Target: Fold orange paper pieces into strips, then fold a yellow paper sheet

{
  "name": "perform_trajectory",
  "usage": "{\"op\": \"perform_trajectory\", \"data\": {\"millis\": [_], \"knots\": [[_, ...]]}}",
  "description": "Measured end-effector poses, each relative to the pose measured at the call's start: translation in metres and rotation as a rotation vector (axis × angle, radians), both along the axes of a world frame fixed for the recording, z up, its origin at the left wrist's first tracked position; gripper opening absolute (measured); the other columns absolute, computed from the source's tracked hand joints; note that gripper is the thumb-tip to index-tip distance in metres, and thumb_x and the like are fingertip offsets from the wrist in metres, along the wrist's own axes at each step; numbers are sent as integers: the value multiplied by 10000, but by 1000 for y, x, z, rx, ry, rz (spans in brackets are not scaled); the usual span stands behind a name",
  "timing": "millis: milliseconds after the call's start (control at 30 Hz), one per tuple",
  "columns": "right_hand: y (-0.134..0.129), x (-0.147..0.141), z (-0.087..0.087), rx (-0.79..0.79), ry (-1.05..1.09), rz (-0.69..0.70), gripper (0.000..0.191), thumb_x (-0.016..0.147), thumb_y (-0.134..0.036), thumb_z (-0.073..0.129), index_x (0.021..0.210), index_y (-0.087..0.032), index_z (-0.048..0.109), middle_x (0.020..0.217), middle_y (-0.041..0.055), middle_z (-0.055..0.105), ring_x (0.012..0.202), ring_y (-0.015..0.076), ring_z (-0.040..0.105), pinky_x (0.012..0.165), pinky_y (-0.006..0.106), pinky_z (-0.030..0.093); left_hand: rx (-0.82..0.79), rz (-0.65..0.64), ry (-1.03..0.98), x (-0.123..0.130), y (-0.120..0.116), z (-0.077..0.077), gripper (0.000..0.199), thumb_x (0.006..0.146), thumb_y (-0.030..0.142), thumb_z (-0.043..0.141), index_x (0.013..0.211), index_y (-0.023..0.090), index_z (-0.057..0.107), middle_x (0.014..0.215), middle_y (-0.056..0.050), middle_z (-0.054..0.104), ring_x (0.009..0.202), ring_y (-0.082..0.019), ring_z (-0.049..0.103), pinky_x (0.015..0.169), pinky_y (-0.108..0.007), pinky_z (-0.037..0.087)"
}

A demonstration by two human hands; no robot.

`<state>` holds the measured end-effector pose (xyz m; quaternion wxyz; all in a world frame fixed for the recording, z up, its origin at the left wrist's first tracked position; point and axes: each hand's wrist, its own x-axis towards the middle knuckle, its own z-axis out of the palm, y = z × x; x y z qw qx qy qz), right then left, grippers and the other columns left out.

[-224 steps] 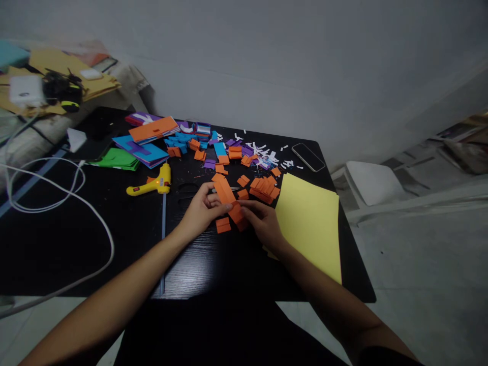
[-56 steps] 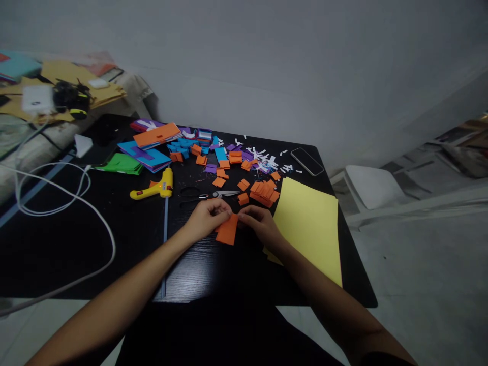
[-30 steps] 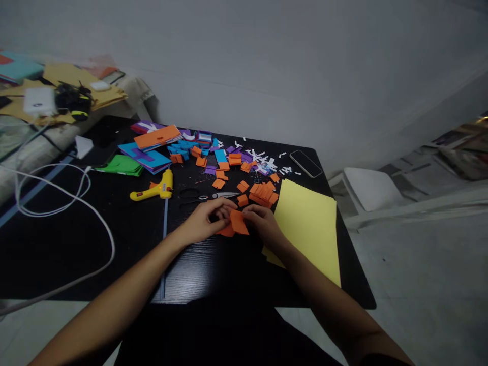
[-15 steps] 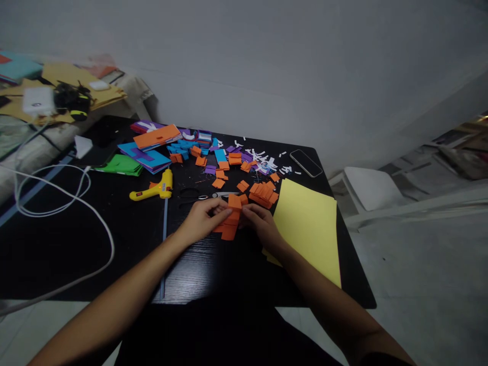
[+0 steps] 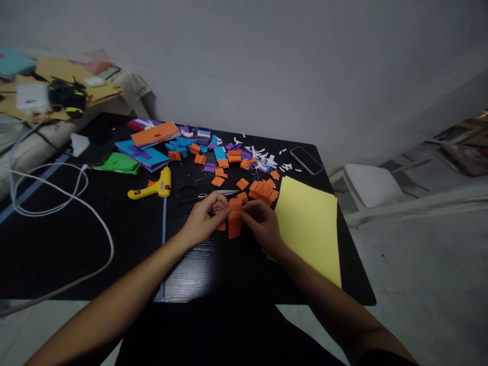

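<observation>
An orange paper strip (image 5: 235, 223) with crosswise creases hangs upright between my hands above the black table. My left hand (image 5: 209, 213) pinches its left edge with thumb and curled fingers. On the other edge, the thumb and fingertips of my right hand (image 5: 263, 221) close on the paper. Another orange paper piece (image 5: 220, 227) shows partly below my left fingers. Just beyond my hands lie scissors (image 5: 223, 193), their blades pointing right. A pile of folded orange paper pieces (image 5: 262, 190) sits past my right hand.
A yellow glue gun (image 5: 154, 187) lies left of the scissors, with a white cable (image 5: 97, 213) looping farther left. Yellow paper sheets (image 5: 308, 229) cover the table's right side. A phone (image 5: 306, 160), white paper scraps (image 5: 263, 158) and coloured paper stacks (image 5: 155, 134) lie along the back.
The orange strip has turned and now looks narrower and straighter between my fingers. My right hand has shifted slightly, its fingers more bent. The view has moved a little.
</observation>
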<state>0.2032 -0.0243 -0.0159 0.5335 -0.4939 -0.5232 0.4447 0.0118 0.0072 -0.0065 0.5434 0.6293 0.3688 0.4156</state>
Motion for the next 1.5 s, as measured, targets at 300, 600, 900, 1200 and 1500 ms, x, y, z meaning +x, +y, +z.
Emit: {"op": "perform_trajectory", "data": {"millis": [300, 600, 900, 1200, 1500], "knots": [[0, 1, 4, -58, 15, 54, 192, 777, -329, 824, 940, -241, 777, 877, 16, 789, 808, 199, 742, 775, 319, 596, 79, 20, 38, 0, 2, 1, 215, 862, 321, 749, 1020, 177, 728, 853, -38, 743, 729, -141, 677, 641, -226, 530], [-2, 0, 7, -60, 19, 23, 182, 763, -312, 834, 933, -256, 800, 909, 17, 811, 848, 219, 765, 824, 355, 620, 124, 24, 65, 0, 2, 2, 233, 829, 283, 793, 1035, 179, 761, 768, -8, 704, 663, -115, 631, 628, -214, 523], [-2, 1, 5, -28, -55, -40, 209, 757, -334, 838, 943, -243, 800, 879, 24, 805, 799, 213, 757, 780, 342, 623, 243, 71, 124, -2, 3, -2, 186, 850, 293, 793, 1009, 196, 782, 828, -18, 714, 718, -132, 639, 670, -232, 528], [-1, 0, 4, 3, -97, -51, 178, 778, -329, 820, 941, -256, 813, 919, 20, 806, 856, 217, 752, 840, 353, 611, 359, 64, 208, -4, 4, -2, 183, 909, 344, 739, 1021, 204, 774, 866, -35, 719, 764, -157, 651, 696, -262, 527], [-2, 1, 7, 110, -153, -44, 111, 814, -322, 806, 915, -275, 806, 925, 27, 783, 855, 205, 724, 831, 349, 594, 393, 82, 211, -3, 3, 1, 155, 924, 337, 721, 1007, 221, 783, 887, -41, 734, 781, -166, 659, 710, -272, 525]]}}
